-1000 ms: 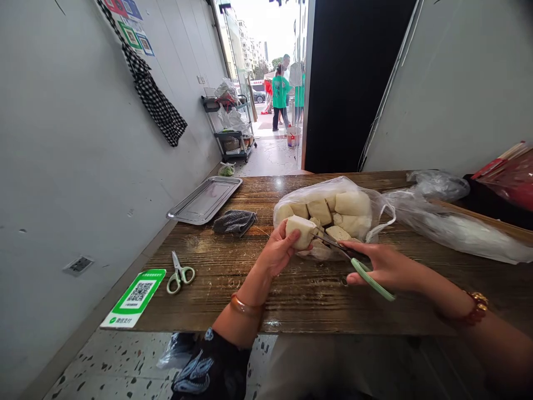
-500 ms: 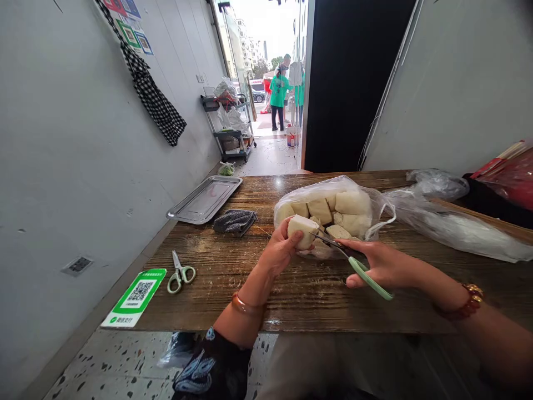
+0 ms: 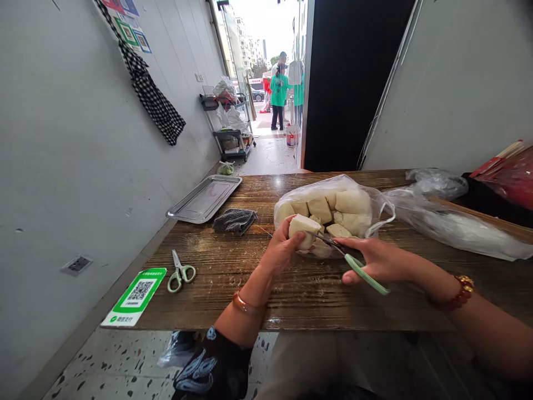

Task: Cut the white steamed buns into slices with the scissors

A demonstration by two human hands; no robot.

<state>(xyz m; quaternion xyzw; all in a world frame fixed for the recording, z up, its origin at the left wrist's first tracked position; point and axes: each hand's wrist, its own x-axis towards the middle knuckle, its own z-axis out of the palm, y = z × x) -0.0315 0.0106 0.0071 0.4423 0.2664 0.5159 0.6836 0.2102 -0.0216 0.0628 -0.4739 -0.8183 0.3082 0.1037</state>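
Observation:
My left hand [image 3: 280, 247] grips a pale steamed bun [image 3: 303, 230] with a white cut face on top. In my right hand [image 3: 377, 261] is a pair of scissors [image 3: 366, 275] with light green handles, its blades reaching the bun's right side. How far the blades have gone into the bun I cannot tell. Just behind both hands, an open clear plastic bag [image 3: 310, 188] lies on the table, filled with several more buns [image 3: 353, 203]. Part of the bag's near side is hidden by my hands.
On the wooden table [image 3: 233, 300] are second scissors [image 3: 180, 272], a QR-code card [image 3: 135, 297], a dark grey cloth [image 3: 235, 221] and a metal tray [image 3: 204, 200]. Plastic bags [image 3: 458, 222] cover the right side. Beyond the doorway stand people, one in a green shirt [image 3: 278, 91].
The scissors and my right hand have shifted slightly left, and the blades reach further across the bun. The bun has moved a little to the right in my left hand.

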